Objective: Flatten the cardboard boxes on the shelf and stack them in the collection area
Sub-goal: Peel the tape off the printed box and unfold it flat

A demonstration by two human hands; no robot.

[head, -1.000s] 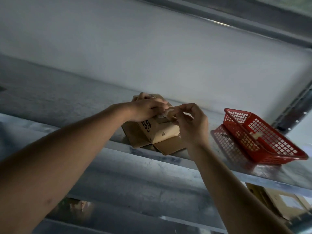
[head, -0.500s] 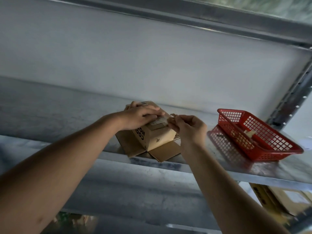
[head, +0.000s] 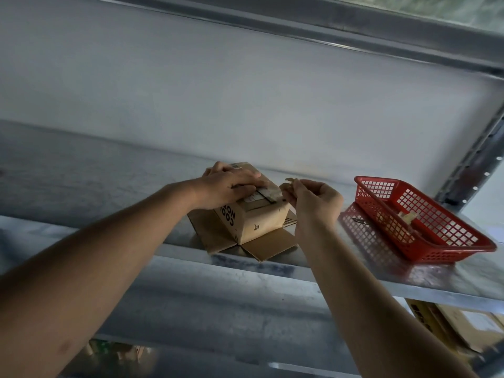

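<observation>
A small brown cardboard box (head: 256,219) stands upside down on the metal shelf (head: 341,279), its bottom flaps splayed flat on the shelf around it. My left hand (head: 229,186) presses flat on the box's top, fingers lying over the taped seam. My right hand (head: 313,200) is just right of the box and pinches a strip of tape (head: 286,184) that is peeled up from the top's right edge. Black lettering shows on the box's near-left side.
A red plastic mesh basket (head: 425,216) holding scraps of tape sits on the shelf to the right. The shelf's upright post (head: 474,165) rises behind it. More cardboard boxes (head: 447,323) lie on the level below, at the right.
My right hand has pulled away to the right of the box, lifting the tape strip off the seam. My left hand stays pressed on the top.
</observation>
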